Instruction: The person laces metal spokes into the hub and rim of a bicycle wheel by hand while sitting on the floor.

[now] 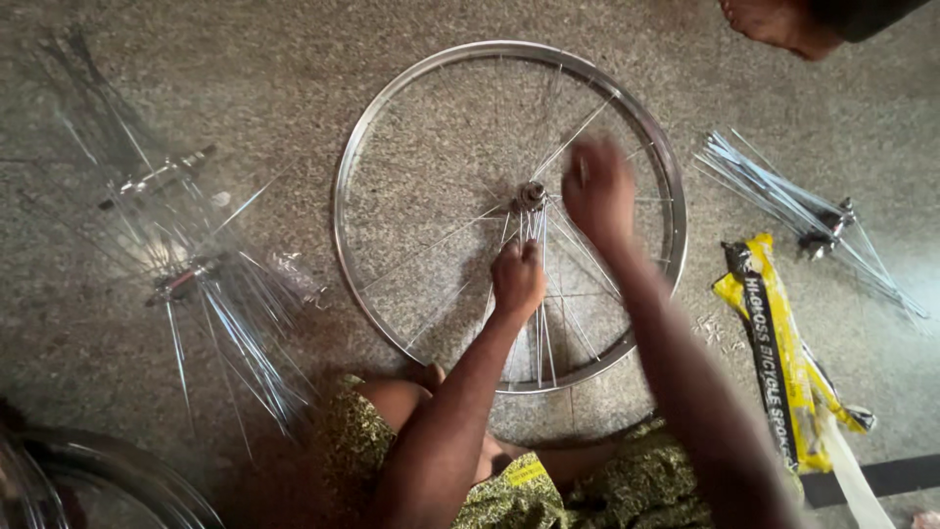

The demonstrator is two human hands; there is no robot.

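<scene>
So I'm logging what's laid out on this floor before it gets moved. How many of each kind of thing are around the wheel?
Wheel rim being laced, under both hands: 1
Hubs with loose spokes fanned out, at left: 2
Bundle of loose spokes, at right: 1
Yellow spoke packet: 1
Other rims, partly cut off at lower left: 1, perhaps more
Total: 6

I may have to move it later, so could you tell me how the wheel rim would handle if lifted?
The wheel rim looks thin and metallic, so probably light. Few spokes are fitted, so the hub may sag. On edge, it would likely roll.
</scene>
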